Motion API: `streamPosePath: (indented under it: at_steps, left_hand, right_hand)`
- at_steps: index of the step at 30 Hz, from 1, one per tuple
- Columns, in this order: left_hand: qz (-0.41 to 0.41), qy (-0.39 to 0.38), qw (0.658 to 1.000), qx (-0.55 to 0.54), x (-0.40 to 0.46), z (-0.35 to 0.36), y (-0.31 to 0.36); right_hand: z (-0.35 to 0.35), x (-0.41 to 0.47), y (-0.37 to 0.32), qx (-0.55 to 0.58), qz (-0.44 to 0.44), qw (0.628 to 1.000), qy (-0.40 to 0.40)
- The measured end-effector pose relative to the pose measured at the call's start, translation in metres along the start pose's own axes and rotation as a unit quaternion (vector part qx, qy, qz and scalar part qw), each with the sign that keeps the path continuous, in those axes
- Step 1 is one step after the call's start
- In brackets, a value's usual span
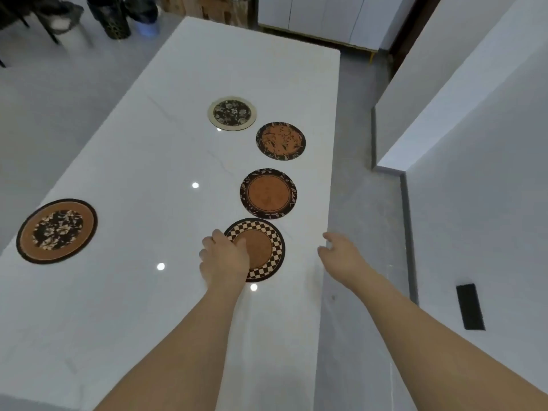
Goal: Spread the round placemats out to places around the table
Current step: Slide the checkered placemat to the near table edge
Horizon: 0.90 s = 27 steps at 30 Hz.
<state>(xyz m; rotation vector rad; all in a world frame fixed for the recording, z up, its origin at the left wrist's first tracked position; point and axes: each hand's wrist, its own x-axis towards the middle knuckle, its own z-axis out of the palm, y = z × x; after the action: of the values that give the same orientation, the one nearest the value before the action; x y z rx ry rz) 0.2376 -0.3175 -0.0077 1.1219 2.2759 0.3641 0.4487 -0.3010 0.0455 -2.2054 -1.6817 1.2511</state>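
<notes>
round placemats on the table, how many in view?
5. Four run along the right edge: cream-rimmed floral farthest, orange leaf-print, dark-rimmed orange, checkered under the left hand. One brown floral at the left edge. No stacks visible.

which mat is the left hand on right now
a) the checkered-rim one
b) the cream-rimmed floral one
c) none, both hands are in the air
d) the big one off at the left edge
a: the left hand rests on the checkered-rim mat, nearest of the row; the right hand hovers open beside the table edge.
</notes>
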Motion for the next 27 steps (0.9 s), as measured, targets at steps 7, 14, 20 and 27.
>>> streamPosePath:
  at_steps: [7,14,20,27]
  left_hand:
    - [-0.066,0.113,0.979,0.154,0.029,0.057,-0.005]
    - [-0.042,0.252,0.958,0.13,0.028,0.095,-0.014]
    - [-0.045,0.285,0.951,0.114,0.031,0.102,-0.021]
    - [-0.014,0.312,0.948,0.06,0.028,0.1,-0.019]
  right_hand:
    - [0.027,0.086,-0.02,-0.003,-0.014,0.994,-0.105]
    - [0.06,0.12,-0.017,-0.194,-0.187,0.963,-0.031]
    - [0.071,0.139,-0.018,-0.228,-0.196,0.953,-0.025]
    - [0.072,0.138,-0.006,-0.143,-0.268,0.952,-0.043]
